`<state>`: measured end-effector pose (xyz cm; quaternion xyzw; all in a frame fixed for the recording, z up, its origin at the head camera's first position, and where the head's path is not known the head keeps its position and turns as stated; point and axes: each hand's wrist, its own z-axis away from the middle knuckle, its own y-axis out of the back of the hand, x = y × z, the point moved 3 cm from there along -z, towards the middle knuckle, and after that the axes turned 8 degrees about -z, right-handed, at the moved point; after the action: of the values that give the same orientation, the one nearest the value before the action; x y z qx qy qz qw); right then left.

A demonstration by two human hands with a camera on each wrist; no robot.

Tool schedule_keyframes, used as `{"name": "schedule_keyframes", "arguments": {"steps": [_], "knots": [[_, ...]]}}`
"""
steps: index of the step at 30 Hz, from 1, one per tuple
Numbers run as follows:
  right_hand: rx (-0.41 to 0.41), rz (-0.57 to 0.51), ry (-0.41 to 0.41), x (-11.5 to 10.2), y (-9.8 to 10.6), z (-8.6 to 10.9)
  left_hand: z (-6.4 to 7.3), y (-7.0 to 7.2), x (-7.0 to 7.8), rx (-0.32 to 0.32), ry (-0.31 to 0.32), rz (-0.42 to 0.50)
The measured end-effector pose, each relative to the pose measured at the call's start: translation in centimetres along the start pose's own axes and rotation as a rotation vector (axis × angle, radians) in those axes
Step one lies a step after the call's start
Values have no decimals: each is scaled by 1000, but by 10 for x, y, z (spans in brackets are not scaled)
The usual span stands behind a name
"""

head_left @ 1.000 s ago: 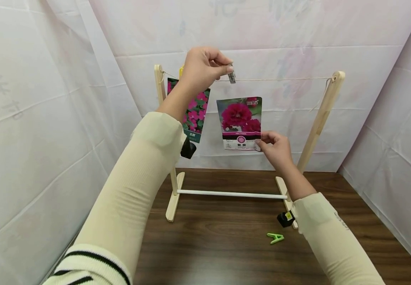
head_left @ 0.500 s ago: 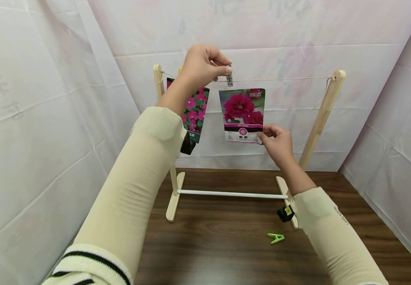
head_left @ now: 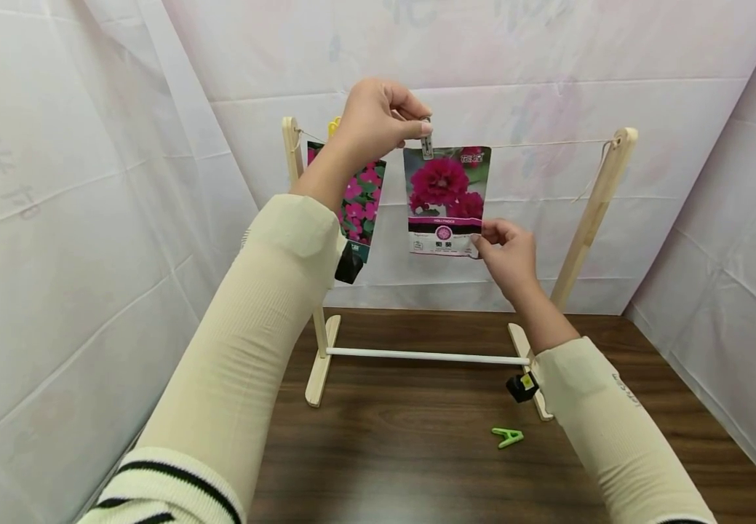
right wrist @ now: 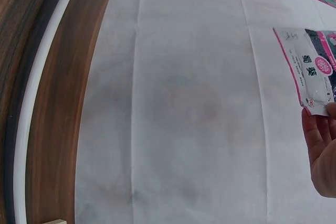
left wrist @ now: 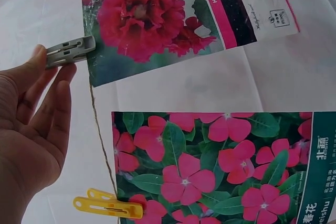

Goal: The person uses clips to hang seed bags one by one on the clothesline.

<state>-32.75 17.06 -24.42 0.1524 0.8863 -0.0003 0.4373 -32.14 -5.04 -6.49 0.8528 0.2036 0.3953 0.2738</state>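
Note:
My left hand (head_left: pixel 384 120) pinches a grey clothespin (left wrist: pixel 71 50) between thumb and fingers. The tip of that clothespin lies over the top edge of a hollyhock seed packet (head_left: pixel 446 189), right at the string (left wrist: pixel 100 129). With thumb and fingers my right hand (head_left: pixel 507 258) grips the packet's lower right corner, holding it upright. To its left a second seed packet (left wrist: pixel 210 166), with pink flowers on green, hangs from the string by a yellow clothespin (left wrist: pixel 107 205); my left forearm covers part of it in the head view.
The string runs between two posts of a wooden rack (head_left: pixel 594 218), joined low down by a white rod (head_left: pixel 426 356). A green clothespin (head_left: pixel 507 437) lies on the brown table (head_left: pixel 404 451) in front. White cloth (head_left: pixel 613 58) surrounds the back and sides.
My right hand has raised the hollyhock packet, so its top edge now meets the grey clothespin at the string. My left hand has stayed nearly in place.

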Motion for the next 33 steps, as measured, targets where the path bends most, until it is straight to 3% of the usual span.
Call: {"name": "schedule_keyframes", "arguments": {"steps": [22,33], "knots": [[-9,-19,-25,-4,-8,-2,0,0,-4,-32,21,-29],[-41,-5,-43,1,-9,-1,-1,-2,-6,-101,93,-47]]}}
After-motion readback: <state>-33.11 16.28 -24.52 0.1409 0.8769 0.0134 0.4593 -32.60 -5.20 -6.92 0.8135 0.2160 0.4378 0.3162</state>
